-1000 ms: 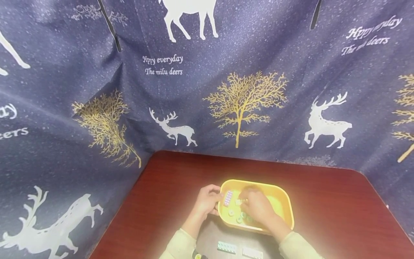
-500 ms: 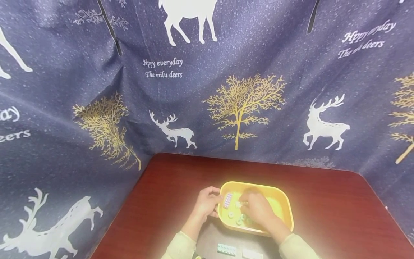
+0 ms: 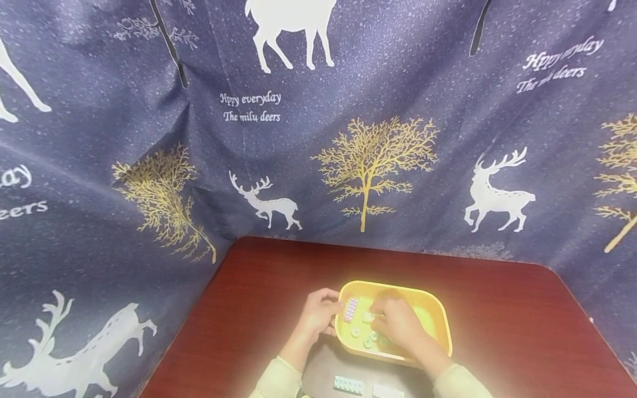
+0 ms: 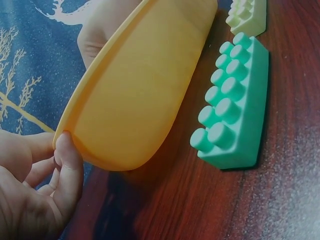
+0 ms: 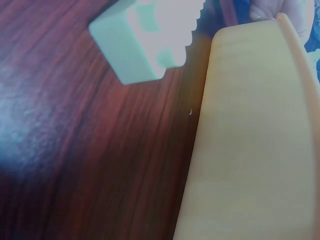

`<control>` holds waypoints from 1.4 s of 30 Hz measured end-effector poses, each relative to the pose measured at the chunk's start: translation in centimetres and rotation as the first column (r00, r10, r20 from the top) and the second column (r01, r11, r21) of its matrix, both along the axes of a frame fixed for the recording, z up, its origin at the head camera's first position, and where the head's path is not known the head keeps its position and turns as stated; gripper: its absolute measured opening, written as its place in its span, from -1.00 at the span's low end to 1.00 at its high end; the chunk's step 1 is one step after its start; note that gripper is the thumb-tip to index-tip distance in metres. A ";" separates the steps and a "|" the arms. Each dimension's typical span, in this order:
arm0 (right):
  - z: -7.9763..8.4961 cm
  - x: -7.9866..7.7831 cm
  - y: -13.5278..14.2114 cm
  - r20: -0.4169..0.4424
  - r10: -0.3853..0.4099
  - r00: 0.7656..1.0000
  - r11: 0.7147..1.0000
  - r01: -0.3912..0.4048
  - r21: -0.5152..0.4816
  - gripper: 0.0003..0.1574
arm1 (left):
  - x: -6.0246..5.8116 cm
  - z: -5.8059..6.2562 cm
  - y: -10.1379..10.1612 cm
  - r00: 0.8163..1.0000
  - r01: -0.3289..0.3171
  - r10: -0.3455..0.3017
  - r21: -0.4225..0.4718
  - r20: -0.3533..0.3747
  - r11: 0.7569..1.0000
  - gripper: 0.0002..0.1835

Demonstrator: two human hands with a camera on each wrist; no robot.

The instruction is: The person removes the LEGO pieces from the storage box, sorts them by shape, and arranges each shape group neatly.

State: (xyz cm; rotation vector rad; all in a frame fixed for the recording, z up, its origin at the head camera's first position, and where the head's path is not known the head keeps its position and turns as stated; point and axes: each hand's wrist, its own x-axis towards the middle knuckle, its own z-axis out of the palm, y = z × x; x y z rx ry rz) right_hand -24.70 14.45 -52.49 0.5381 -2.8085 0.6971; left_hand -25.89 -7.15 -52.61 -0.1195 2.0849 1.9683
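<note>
A yellow plastic basin (image 3: 438, 309) stands on the table. My left hand (image 3: 317, 312) pinches its left rim between thumb and fingers, as the left wrist view also shows. Inside the basin, my right hand (image 3: 398, 320) reaches down with finger and thumb around a small pale piece (image 3: 368, 317), its kind too blurred to tell. A pink-purple studded brick (image 3: 351, 309) lies at the basin's left end. Several small round pieces (image 3: 355, 331), pale and greenish, lie near the right hand. In the right wrist view the basin's wall hides that hand's fingers.
On the near side of the basin, a green studded building brick (image 4: 235, 105) and a pale yellow-green one (image 5: 135, 45) lie on the dark red table (image 3: 497, 320). A dark blue curtain (image 3: 298, 143) with deer and trees hangs behind and at the left.
My right hand's fingers shift slightly around the small pale piece within the basin. The left hand keeps its hold on the rim. The head view has tilted up a little.
</note>
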 end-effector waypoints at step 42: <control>3.7 7.2 3.7 0.010 -0.120 0.993 0.986 0.120 -0.117 -0.70 | -0.1 0.2 0.0 1.000 0.011 -0.011 0.016 0.001 1.000 -0.62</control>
